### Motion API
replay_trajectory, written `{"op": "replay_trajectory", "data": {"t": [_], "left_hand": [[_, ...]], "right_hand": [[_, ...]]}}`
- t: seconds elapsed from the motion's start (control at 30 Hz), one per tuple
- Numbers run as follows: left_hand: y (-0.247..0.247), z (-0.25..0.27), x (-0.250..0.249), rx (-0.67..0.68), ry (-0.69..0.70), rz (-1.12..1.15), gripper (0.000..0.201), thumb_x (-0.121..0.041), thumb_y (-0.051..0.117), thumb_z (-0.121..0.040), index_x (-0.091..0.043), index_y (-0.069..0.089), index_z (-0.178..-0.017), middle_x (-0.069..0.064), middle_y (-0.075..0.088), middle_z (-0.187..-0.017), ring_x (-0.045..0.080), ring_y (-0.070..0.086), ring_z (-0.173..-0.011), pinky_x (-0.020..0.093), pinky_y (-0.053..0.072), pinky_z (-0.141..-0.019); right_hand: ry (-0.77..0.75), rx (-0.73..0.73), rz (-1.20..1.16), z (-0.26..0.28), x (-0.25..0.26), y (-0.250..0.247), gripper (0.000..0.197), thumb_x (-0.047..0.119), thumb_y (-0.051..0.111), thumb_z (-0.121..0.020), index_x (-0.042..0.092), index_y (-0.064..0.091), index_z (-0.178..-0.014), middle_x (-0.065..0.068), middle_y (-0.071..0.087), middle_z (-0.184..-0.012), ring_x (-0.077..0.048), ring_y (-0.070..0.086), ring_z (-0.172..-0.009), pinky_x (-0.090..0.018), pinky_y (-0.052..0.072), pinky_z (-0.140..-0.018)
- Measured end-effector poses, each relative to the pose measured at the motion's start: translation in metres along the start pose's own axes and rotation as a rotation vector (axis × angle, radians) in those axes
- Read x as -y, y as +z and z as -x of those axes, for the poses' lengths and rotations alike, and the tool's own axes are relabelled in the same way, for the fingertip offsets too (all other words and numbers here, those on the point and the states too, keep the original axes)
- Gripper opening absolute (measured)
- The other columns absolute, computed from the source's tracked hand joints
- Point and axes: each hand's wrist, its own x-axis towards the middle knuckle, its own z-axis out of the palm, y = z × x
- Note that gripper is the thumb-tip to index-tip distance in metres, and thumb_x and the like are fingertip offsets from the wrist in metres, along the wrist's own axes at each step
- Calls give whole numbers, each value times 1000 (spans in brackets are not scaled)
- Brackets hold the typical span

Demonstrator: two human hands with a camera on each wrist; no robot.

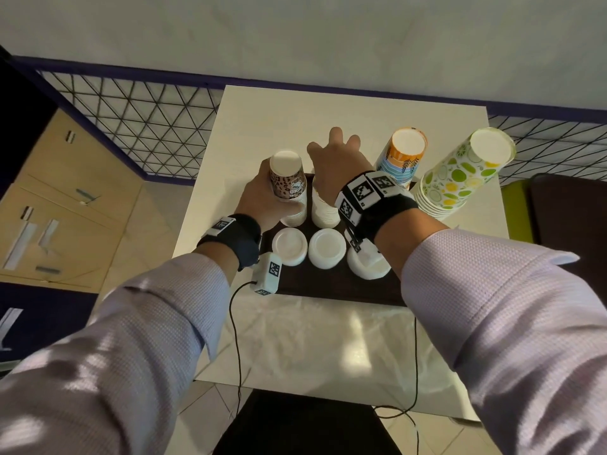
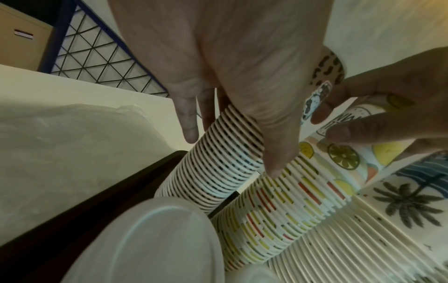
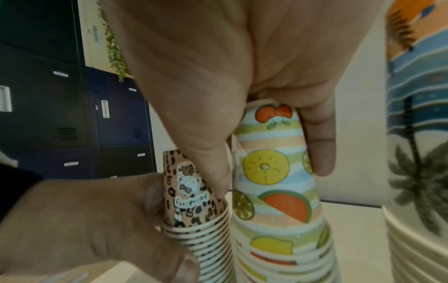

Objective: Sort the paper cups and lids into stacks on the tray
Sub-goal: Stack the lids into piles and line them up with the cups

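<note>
Hands: left hand (image 1: 262, 195) grips the leopard-print stack (image 1: 289, 188); right hand (image 1: 335, 165) rests on the fruit-print stack (image 3: 276, 172), thumb and a finger down its sides.
Bench: pale square top (image 1: 328, 110) carrying a dark tray (image 1: 328, 287) – a clear plastic sheet (image 1: 328, 349) covers the near half.
Room: white wall, blue-framed mesh fence (image 1: 131, 116), wooden cabinets (image 1: 65, 198) at left, dark lockers (image 3: 60, 114) in the right wrist view.
Cup stacks: four, all inverted – leopard-print and fruit-print on the tray, the palm-print stack (image 1: 400, 156) and the lime-print stack (image 1: 460, 178) further right.
Lid stacks: three white piles (image 1: 289, 246) in the tray's near row.
</note>
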Motion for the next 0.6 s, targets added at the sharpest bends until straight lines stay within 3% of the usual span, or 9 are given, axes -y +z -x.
{"op": "replay_trajectory", "data": {"t": [0.1, 0.13, 0.2, 0.23, 0.27, 0.33, 0.4, 0.47, 0.6], "left_hand": [[-5, 7, -1, -28, 51, 40, 122, -38, 97, -58, -33, 25, -155, -4, 55, -141, 14, 53, -130, 29, 42, -108], [-9, 11, -4, -76, 79, 28, 126, -42, 96, -58, -35, 20, -158, 1, 50, -146, 16, 47, -136, 26, 38, -112], [-18, 23, -19, -236, 165, -59, 117, -38, 92, -68, -27, 20, -160, 9, 39, -150, 23, 37, -139, 4, 25, -105], [-23, 30, -29, -325, 253, -92, 108, -35, 89, -73, -20, 25, -159, 13, 38, -149, 26, 38, -137, 0, 24, -100], [-26, 37, -43, -407, 360, -106, 97, -32, 86, -76, -11, 33, -155, 17, 41, -145, 29, 42, -132, 4, 30, -101], [-29, 49, -73, -498, 541, -119, 75, -24, 81, -80, -2, 46, -143, 19, 47, -136, 28, 51, -120, 24, 44, -100], [-25, 51, -103, -425, 608, -158, 61, -22, 77, -82, -4, 55, -136, 16, 52, -132, 25, 56, -115, 31, 48, -97], [-14, 47, -124, -308, 606, -251, 57, -25, 75, -83, -10, 58, -135, 12, 55, -134, 25, 57, -117, 36, 50, -100], [12, 26, -137, -79, 502, -575, 76, -31, 81, -81, -12, 50, -148, 15, 52, -140, 33, 56, -121, 46, 53, -97]], "right_hand": [[4, -33, -73, 9, -5, -16, 48, 37, 64, -92, 18, 49, -134, -15, 45, -125, -33, 49, -100, -38, 45, -73], [-18, -64, -113, 14, -9, -25, 51, 39, 64, -92, 17, 49, -136, -16, 45, -129, -35, 49, -107, -41, 48, -77], [-55, -207, -222, 25, -23, -47, 48, 36, 60, -93, 12, 52, -134, -19, 47, -130, -39, 48, -113, -45, 51, -83], [-50, -311, -288, 31, -32, -58, 45, 31, 58, -93, 10, 55, -132, -19, 50, -128, -39, 48, -113, -45, 49, -83], [-27, -408, -352, 37, -42, -68, 42, 27, 55, -91, 9, 58, -129, -19, 51, -126, -39, 48, -113, -42, 46, -84], [54, -490, -473, 47, -64, -82, 43, 22, 50, -87, 11, 60, -127, -16, 50, -125, -36, 45, -116, -39, 40, -92], [129, -458, -552, 56, -83, -86, 48, 20, 49, -83, 13, 59, -130, -15, 48, -129, -34, 42, -119, -36, 36, -98], [173, -348, -532, 59, -94, -81, 54, 21, 49, -83, 14, 53, -137, -16, 43, -134, -36, 39, -123, -41, 37, -104], [228, -3, -411, 48, -95, -54, 68, 31, 54, -84, 25, 36, -149, -14, 29, -149, -40, 32, -133, -52, 42, -104]]}}
